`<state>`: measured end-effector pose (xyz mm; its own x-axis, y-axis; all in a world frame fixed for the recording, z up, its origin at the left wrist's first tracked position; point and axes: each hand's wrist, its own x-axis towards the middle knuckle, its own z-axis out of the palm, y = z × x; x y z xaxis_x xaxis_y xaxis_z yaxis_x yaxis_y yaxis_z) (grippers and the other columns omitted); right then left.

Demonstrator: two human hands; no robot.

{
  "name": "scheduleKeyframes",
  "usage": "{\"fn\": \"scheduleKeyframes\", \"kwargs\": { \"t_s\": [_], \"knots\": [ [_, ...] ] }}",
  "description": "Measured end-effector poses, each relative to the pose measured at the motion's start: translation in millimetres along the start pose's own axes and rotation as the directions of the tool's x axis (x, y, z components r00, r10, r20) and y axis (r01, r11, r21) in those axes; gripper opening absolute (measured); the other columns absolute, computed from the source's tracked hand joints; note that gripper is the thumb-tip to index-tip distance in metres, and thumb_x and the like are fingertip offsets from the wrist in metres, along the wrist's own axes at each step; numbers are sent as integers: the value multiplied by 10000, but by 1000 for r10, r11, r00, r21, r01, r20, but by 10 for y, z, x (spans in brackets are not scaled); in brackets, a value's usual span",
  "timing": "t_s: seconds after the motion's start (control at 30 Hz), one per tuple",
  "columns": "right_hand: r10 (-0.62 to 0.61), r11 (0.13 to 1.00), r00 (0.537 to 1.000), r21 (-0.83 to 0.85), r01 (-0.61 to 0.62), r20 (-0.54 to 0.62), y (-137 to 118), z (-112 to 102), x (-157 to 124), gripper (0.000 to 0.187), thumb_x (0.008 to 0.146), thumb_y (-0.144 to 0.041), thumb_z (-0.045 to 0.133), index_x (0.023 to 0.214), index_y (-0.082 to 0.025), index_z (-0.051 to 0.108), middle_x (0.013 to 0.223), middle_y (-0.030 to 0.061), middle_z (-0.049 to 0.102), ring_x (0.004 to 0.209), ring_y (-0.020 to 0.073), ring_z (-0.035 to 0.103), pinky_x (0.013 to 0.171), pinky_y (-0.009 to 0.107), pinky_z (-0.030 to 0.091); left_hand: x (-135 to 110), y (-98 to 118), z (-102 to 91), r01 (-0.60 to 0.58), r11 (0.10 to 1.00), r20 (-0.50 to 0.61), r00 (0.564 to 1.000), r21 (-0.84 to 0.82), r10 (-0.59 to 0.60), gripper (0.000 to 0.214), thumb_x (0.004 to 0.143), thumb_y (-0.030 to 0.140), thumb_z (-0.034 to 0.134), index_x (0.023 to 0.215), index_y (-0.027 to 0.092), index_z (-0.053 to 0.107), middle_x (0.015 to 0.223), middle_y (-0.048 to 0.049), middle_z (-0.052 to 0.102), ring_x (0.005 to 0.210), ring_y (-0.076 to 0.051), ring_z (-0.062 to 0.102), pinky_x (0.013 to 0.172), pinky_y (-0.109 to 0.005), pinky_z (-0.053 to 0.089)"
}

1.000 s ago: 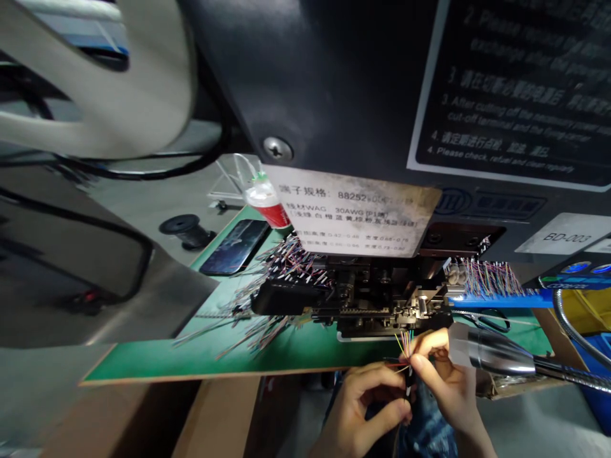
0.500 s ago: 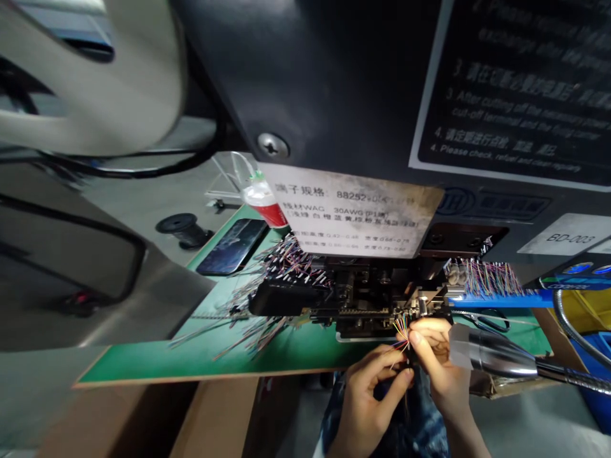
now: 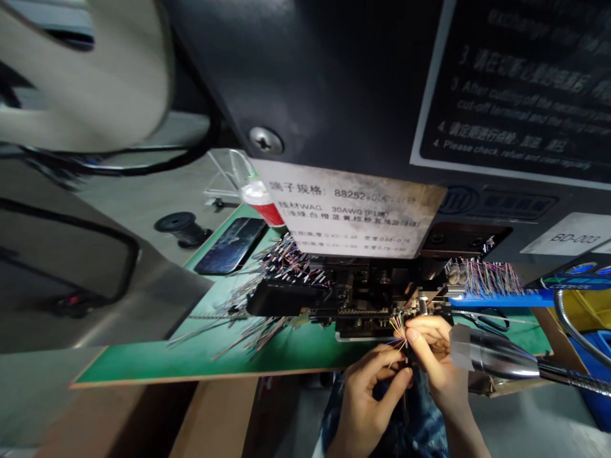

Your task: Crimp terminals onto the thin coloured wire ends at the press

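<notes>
A thin bundle of multi-coloured wires [image 3: 398, 329] fans out at the front of the crimping applicator [image 3: 363, 299]. My right hand [image 3: 432, 353] pinches the bundle close to the applicator's metal jaws, and my left hand [image 3: 367, 397] pinches it from the left, just below. The wire ends reach in among the applicator's parts. The fingers of both hands hide the middle of the bundle. A worn printed spec label [image 3: 348, 210] hangs on the dark machine body [image 3: 305, 83] above the applicator.
A green work board [image 3: 267, 356] holds loose crimped wires [image 3: 281, 267], a phone [image 3: 231, 245] and scissors [image 3: 482, 321]. A blue comb rack [image 3: 501, 298] holds more wires. A chrome lamp head [image 3: 491, 353] sits just right of my right hand.
The view has shifted slightly, with the machine lower and to the left. Both hands have moved up closer to the applicator with the wire bundle. The grip has not visibly changed.
</notes>
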<state>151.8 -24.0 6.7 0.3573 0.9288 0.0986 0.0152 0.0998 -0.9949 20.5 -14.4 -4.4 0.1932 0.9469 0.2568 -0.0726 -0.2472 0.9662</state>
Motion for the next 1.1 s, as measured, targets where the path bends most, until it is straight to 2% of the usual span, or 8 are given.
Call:
{"fn": "scheduleKeyframes", "kwargs": {
  "t_s": [0.27,0.37,0.43,0.53,0.63,0.73,0.87,1.1],
  "knots": [
    [-90,984,995,-159,83,-37,22,-7,-30,125,994,-337,712,1012,-257,806,930,40,806,865,233,767,837,358,595,-12,17,-61,-41,998,-8,999,51,41,140,855,101,725,889,193,825,847,-49,790,707,-176,787,625,-172,654],
    [-223,944,972,-232,233,69,-27,-74,-8,99,990,-279,705,988,-267,803,941,34,779,869,223,727,850,359,575,-39,4,-148,19,1000,85,996,-9,-18,86,867,145,741,873,188,816,836,-51,770,644,-165,756,588,-185,647],
    [-270,932,950,-206,299,158,-60,-123,6,107,989,-254,700,927,-266,787,989,35,769,905,218,716,874,352,571,-60,-5,-209,80,995,157,985,-53,-71,61,884,199,755,855,185,807,796,-42,740,615,-161,736,581,-192,641],
    [-162,981,968,-74,179,194,-68,-160,-5,76,988,-274,723,918,-260,748,956,23,776,861,205,733,819,320,590,-84,-22,-254,133,989,204,972,-60,-118,69,883,239,788,840,191,811,763,-33,718,633,-168,741,603,-197,640],
    [-34,999,989,-11,36,141,-38,-144,-34,116,981,-356,752,944,-251,783,914,34,781,878,221,758,770,309,602,-83,-44,-217,119,990,178,979,-79,-103,45,879,219,789,860,192,820,847,-51,756,620,-167,755,597,-208,656],
    [-8,1000,996,-15,9,90,-21,-101,-41,249,994,-445,721,941,-235,842,1001,88,816,997,278,770,864,381,621,-56,-65,-126,60,997,100,993,-48,-55,67,883,175,763,895,186,828,913,-73,786,658,-185,783,607,-220,677],
    [72,997,997,30,-73,29,-46,-54,-25,224,959,-444,758,1023,-243,833,978,81,848,886,281,795,870,429,657,-16,-79,-14,-57,997,0,998,59,57,123,865,114,739,905,180,835,907,-79,817,730,-205,812,644,-214,688],
    [83,996,996,20,-84,11,-106,-18,-5,240,962,-443,745,1057,-247,848,998,83,858,886,282,803,885,428,661,25,-33,27,-142,982,-39,988,121,148,164,849,77,727,915,181,835,854,-57,823,708,-190,812,649,-192,685]
  ]
}}
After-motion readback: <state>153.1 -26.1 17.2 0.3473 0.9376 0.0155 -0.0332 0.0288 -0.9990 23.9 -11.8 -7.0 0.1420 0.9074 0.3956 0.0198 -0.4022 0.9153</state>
